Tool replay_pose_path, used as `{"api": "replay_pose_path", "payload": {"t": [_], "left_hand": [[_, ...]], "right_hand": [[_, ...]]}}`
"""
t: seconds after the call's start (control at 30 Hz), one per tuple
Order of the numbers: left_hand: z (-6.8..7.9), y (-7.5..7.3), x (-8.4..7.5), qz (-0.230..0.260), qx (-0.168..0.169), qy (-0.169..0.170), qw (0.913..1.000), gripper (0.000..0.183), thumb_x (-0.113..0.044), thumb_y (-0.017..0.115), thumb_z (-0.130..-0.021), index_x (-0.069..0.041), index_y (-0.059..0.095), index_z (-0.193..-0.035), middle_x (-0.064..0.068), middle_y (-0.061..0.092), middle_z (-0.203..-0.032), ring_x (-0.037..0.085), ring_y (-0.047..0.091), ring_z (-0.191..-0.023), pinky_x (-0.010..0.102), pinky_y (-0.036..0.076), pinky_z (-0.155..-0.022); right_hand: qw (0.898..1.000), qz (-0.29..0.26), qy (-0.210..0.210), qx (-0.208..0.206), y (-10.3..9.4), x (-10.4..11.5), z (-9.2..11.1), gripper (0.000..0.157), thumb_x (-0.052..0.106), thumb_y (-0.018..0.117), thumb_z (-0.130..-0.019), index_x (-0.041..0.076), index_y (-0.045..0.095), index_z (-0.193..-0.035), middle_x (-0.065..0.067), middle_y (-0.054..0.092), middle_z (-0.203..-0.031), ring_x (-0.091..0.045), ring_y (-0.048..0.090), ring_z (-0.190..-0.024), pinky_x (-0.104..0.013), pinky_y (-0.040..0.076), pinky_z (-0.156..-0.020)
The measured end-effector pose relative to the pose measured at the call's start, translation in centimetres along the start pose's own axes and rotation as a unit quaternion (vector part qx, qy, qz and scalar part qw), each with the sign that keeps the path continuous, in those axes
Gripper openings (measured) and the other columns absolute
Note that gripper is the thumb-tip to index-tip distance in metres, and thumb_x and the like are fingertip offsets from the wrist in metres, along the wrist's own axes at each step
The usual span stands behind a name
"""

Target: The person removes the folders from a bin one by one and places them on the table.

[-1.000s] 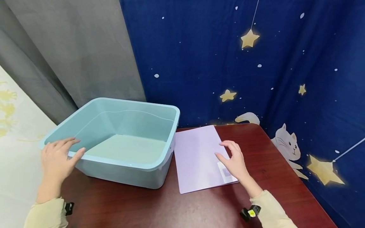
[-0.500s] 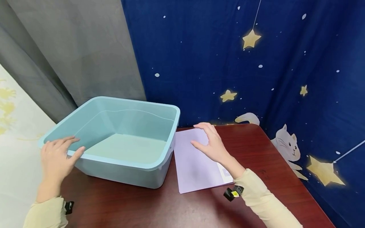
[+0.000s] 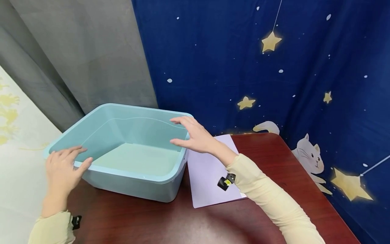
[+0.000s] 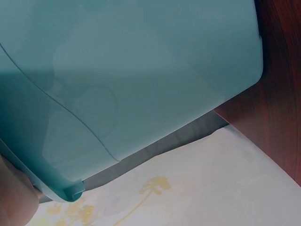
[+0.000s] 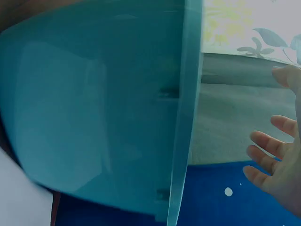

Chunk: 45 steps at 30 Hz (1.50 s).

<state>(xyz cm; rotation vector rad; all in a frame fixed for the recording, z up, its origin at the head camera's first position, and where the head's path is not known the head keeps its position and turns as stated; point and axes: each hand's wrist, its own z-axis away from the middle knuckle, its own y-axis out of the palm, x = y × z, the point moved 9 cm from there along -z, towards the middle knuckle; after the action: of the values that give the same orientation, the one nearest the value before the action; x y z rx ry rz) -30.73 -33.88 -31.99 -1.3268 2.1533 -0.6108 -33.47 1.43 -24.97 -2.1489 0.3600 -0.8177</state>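
A light blue plastic tub (image 3: 137,186) stands on the dark red-brown table, its inside bare in the head view. My left hand (image 3: 62,169) lies at its front left corner, fingers reaching over the rim and thumb stretched apart. In the left wrist view part of that hand (image 4: 16,193) shows beside the rim; whether it bears on it is unclear. My right hand (image 3: 196,135) is over the tub's right rim, thumb and fingers spread with nothing between them. The right wrist view shows its fingers apart from the tub wall (image 5: 94,117). Below the right forearm lies a lilac folder (image 3: 207,176).
The table (image 3: 262,149) reaches to a blue star-patterned curtain (image 3: 219,61) at the back. A grey curtain (image 3: 91,51) hangs behind the tub. White cloth with yellow prints (image 3: 18,169) is at the left.
My right hand has moved left and up from over the folder to the tub's right rim. The left hand, the tub and the folder have stayed in place.
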Motion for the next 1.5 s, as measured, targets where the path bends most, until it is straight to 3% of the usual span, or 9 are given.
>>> {"api": "replay_pose_path", "payload": {"t": [0.23,0.5,0.73,0.97,1.17,1.37,1.5], "left_hand": [[0.0,0.0,0.0,0.003,-0.005,-0.006,1.0000,0.048,-0.043,0.059,-0.076,-0.002,0.066,-0.099,0.022,0.062,-0.105,0.041,0.048,-0.094,0.052,0.029,-0.081],[0.1,-0.2,-0.2,0.007,-0.018,0.002,0.9998,0.050,-0.045,0.058,-0.076,-0.001,0.067,-0.097,0.022,0.062,-0.103,0.042,0.049,-0.092,0.052,0.029,-0.079],[0.0,-0.3,-0.4,0.014,-0.027,0.005,0.9995,0.053,-0.048,0.056,-0.077,0.000,0.066,-0.096,0.023,0.062,-0.102,0.043,0.048,-0.090,0.052,0.029,-0.078],[0.0,-0.4,-0.4,0.018,-0.041,0.008,0.9989,0.056,-0.051,0.055,-0.077,0.000,0.067,-0.095,0.023,0.063,-0.102,0.043,0.049,-0.089,0.052,0.029,-0.077],[0.0,-0.3,-0.2,0.015,-0.049,0.010,0.9987,0.058,-0.054,0.053,-0.078,0.000,0.067,-0.095,0.022,0.063,-0.102,0.043,0.049,-0.089,0.051,0.030,-0.077],[-0.1,-0.2,-0.1,0.022,-0.061,0.009,0.9978,0.061,-0.056,0.052,-0.078,0.000,0.068,-0.094,0.022,0.064,-0.101,0.043,0.050,-0.088,0.051,0.030,-0.077],[0.0,-0.2,0.1,0.027,-0.070,0.004,0.9972,0.063,-0.059,0.052,-0.077,0.000,0.068,-0.094,0.022,0.064,-0.100,0.043,0.050,-0.088,0.052,0.029,-0.077]], "right_hand": [[0.996,-0.017,0.029,0.084,2.3,-0.1,-2.9,0.057,0.038,0.061,-0.083,0.012,0.044,-0.131,-0.001,0.049,-0.127,-0.011,0.043,-0.117,-0.027,0.034,-0.097],[0.983,0.026,0.034,0.179,4.8,0.2,-4.9,0.061,0.043,0.058,-0.083,0.014,0.041,-0.134,-0.002,0.048,-0.129,-0.012,0.042,-0.118,-0.027,0.036,-0.095],[0.965,0.055,0.038,0.253,7.6,0.6,-6.2,0.063,0.047,0.056,-0.084,0.015,0.038,-0.135,-0.002,0.048,-0.128,-0.013,0.044,-0.116,-0.025,0.038,-0.092],[0.937,0.071,0.057,0.338,11.2,1.0,-7.0,0.067,0.051,0.055,-0.082,0.016,0.035,-0.137,0.002,0.046,-0.130,-0.010,0.045,-0.115,-0.022,0.038,-0.090],[0.930,0.085,0.052,0.354,12.5,1.7,-9.3,0.069,0.050,0.055,-0.083,0.014,0.034,-0.138,0.001,0.043,-0.133,-0.009,0.044,-0.116,-0.020,0.037,-0.091],[0.915,0.110,0.082,0.379,13.3,1.7,-11.3,0.071,0.053,0.054,-0.082,0.019,0.031,-0.140,0.007,0.032,-0.143,-0.005,0.030,-0.129,-0.020,0.030,-0.099],[0.920,0.098,0.097,0.367,14.1,1.3,-12.6,0.070,0.054,0.054,-0.082,0.020,0.032,-0.139,0.009,0.032,-0.142,-0.004,0.030,-0.129,-0.018,0.030,-0.098]]}}
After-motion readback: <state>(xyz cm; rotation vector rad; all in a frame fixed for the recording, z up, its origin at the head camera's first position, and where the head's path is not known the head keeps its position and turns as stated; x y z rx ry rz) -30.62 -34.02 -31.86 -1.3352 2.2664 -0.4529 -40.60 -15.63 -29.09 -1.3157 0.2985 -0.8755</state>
